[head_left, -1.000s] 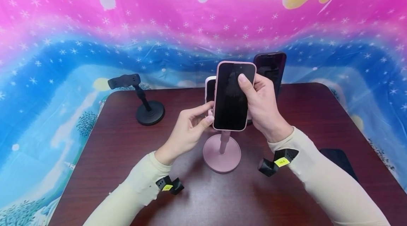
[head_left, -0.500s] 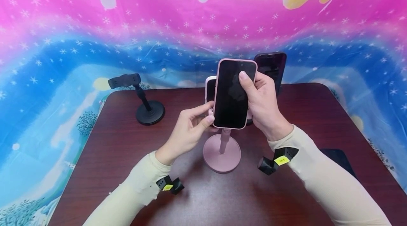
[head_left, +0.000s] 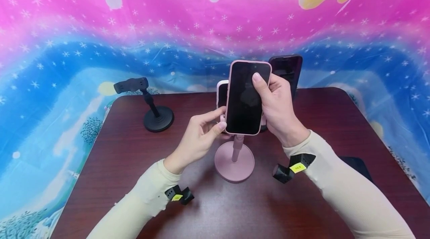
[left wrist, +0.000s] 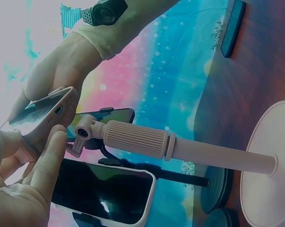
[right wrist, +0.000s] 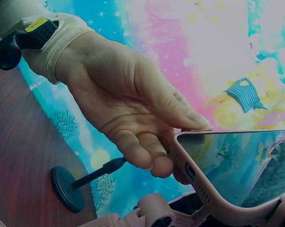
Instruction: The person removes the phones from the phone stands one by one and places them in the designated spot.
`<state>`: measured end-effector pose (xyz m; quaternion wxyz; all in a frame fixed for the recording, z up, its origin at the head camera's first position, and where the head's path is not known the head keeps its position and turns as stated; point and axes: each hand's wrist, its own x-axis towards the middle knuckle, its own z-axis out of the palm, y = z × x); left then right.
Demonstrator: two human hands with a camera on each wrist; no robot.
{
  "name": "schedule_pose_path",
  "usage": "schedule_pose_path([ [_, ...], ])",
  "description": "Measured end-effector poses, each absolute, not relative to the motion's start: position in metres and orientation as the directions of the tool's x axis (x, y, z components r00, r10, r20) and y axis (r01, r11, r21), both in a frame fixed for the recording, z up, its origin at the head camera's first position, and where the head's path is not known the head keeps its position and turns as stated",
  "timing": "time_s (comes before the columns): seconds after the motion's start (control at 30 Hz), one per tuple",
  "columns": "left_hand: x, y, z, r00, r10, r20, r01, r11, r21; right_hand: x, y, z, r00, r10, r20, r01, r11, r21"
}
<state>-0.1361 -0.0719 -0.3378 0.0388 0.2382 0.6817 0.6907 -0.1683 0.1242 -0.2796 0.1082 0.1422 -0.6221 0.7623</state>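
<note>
My right hand [head_left: 280,108] grips a smartphone in a pink case [head_left: 243,101], thumb on its dark screen and fingers behind it. The phone stands nearly upright over a pink phone stand [head_left: 235,164], hiding most of the stand's holder. At the phone's left edge, my left hand [head_left: 196,140] pinches a small pink end of the holder between thumb and forefinger. In the left wrist view, the stand's ribbed neck [left wrist: 135,138] and hinge [left wrist: 85,130] show just beside the phone's bottom edge.
Behind the held phone are a white-edged phone [head_left: 221,95] and a dark phone [head_left: 290,69], partly hidden. A black phone stand [head_left: 159,119] with its holder bare stands back left. Another dark phone [head_left: 357,168] lies flat on the table [head_left: 111,179], partly behind my right forearm.
The pink-cased phone has risen slightly, with my right hand moving up along with it. My left hand and the pink stand stay in place.
</note>
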Motion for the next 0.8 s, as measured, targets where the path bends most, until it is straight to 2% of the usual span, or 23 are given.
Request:
schedule_pose_path([
  [0.8,-0.1346,-0.0709,-0.3369,-0.882,0.375,0.286,0.282,-0.068,0.957,-0.1689,0.1229,-0.2773,-0.938,0.023,0.346,-0.342,-0.225,-0.912],
])
